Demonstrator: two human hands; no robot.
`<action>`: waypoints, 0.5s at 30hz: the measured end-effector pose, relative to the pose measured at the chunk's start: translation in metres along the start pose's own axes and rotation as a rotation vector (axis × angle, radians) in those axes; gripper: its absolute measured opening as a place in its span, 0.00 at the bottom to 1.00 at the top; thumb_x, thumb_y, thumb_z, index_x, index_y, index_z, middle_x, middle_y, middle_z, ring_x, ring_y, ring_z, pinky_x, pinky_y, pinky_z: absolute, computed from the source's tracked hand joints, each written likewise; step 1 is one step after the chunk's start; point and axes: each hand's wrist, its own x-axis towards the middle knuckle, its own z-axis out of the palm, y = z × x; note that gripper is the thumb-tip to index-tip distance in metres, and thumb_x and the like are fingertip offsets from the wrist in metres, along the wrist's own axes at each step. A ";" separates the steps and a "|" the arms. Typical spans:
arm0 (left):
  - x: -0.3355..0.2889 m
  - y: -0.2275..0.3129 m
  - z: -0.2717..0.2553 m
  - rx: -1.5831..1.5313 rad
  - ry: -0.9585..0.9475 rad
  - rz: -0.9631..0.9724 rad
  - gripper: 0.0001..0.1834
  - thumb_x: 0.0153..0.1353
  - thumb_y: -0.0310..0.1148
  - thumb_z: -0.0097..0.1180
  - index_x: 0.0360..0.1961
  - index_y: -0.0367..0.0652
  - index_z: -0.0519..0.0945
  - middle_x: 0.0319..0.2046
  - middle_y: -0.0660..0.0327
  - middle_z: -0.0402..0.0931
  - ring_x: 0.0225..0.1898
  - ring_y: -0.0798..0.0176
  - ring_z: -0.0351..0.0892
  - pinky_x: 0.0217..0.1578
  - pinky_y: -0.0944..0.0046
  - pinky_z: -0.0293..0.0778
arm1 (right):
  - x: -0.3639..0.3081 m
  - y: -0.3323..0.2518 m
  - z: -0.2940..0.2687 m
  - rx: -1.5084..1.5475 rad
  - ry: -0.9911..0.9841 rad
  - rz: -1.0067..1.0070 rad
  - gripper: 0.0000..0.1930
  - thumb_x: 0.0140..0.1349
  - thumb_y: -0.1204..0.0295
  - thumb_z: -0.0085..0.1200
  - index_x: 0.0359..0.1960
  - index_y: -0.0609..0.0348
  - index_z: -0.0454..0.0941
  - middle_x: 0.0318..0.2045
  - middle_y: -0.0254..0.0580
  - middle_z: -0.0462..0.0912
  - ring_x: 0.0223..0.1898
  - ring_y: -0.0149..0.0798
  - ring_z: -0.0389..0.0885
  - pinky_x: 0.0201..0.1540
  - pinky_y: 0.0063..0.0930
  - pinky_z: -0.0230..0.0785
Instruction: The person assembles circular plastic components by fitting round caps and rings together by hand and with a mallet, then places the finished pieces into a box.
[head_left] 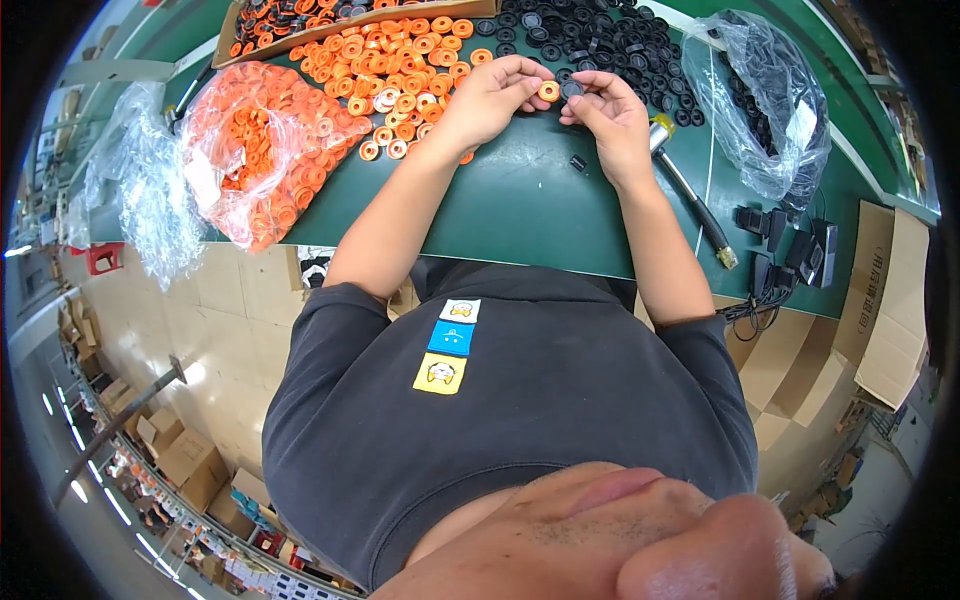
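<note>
My left hand (495, 98) pinches a small round orange cap (549, 91) between thumb and fingers. Close beside it, my right hand (610, 108) grips a round black cap (571, 90). The two caps are held side by side above the green table; whether they touch I cannot tell. Behind my left hand spreads a heap of loose orange caps (400, 62). A pile of black caps (600, 38) lies behind my right hand. On the table below the hands is a small black piece (579, 163), too small to name.
A clear bag of orange caps (270, 150) lies at left beside crumpled plastic (150, 180). At right are a hammer (692, 190), a clear bag with black parts (765, 105) and black power adapters (790, 250). An open cardboard box (268, 45) holds caps at the back.
</note>
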 end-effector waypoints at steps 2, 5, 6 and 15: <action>0.000 -0.002 0.000 -0.004 -0.010 0.000 0.11 0.73 0.28 0.49 0.50 0.35 0.79 0.38 0.61 0.83 0.39 0.71 0.81 0.43 0.70 0.78 | 0.000 0.000 0.001 0.018 -0.012 0.013 0.16 0.64 0.81 0.58 0.54 0.69 0.74 0.35 0.41 0.83 0.36 0.31 0.83 0.43 0.27 0.80; -0.001 0.002 0.002 -0.025 -0.020 -0.023 0.12 0.72 0.28 0.49 0.51 0.35 0.80 0.38 0.61 0.83 0.38 0.71 0.81 0.44 0.70 0.78 | -0.001 0.000 0.000 0.014 -0.031 0.038 0.18 0.63 0.82 0.59 0.55 0.69 0.73 0.34 0.41 0.83 0.37 0.30 0.83 0.42 0.25 0.80; -0.002 0.004 0.003 -0.035 -0.025 -0.023 0.12 0.72 0.28 0.50 0.51 0.35 0.80 0.38 0.61 0.83 0.39 0.71 0.81 0.45 0.70 0.78 | -0.001 0.000 0.000 -0.022 -0.035 0.031 0.18 0.62 0.83 0.59 0.54 0.69 0.73 0.37 0.41 0.82 0.38 0.30 0.84 0.42 0.24 0.80; -0.004 0.006 0.006 -0.114 -0.050 -0.028 0.15 0.71 0.25 0.51 0.55 0.32 0.78 0.43 0.56 0.84 0.44 0.67 0.83 0.49 0.68 0.79 | 0.001 0.004 0.001 -0.195 0.020 -0.186 0.17 0.60 0.83 0.62 0.51 0.71 0.77 0.48 0.39 0.74 0.42 0.30 0.84 0.44 0.21 0.79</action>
